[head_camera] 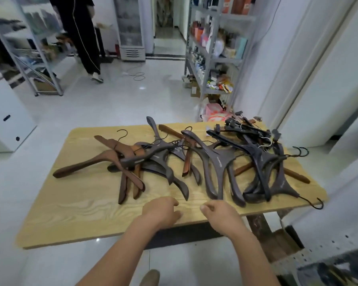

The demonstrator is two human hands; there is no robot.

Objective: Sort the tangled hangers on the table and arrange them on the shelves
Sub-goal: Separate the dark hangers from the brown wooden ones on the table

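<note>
A tangle of wooden hangers lies across the light wooden table (pixel 74 207). Brown hangers (pixel 103 159) are piled at the left, grey-brown hangers (pixel 217 162) in the middle, and black hangers with clips (pixel 254 139) at the right. My left hand (pixel 161 211) hovers over the table's near part, fingers loosely curled, holding nothing. My right hand (pixel 219 213) is beside it, just short of the tips of the grey-brown hangers, fingers curled down; I cannot tell whether it touches one.
A metal shelf rack (pixel 213 58) full of small goods stands beyond the table at the right. Another rack (pixel 39 54) stands at the far left, with a person (pixel 81 34) walking beside it. A white cabinet (pixel 6 118) is at the left. A perforated metal shelf (pixel 322 248) is at the near right.
</note>
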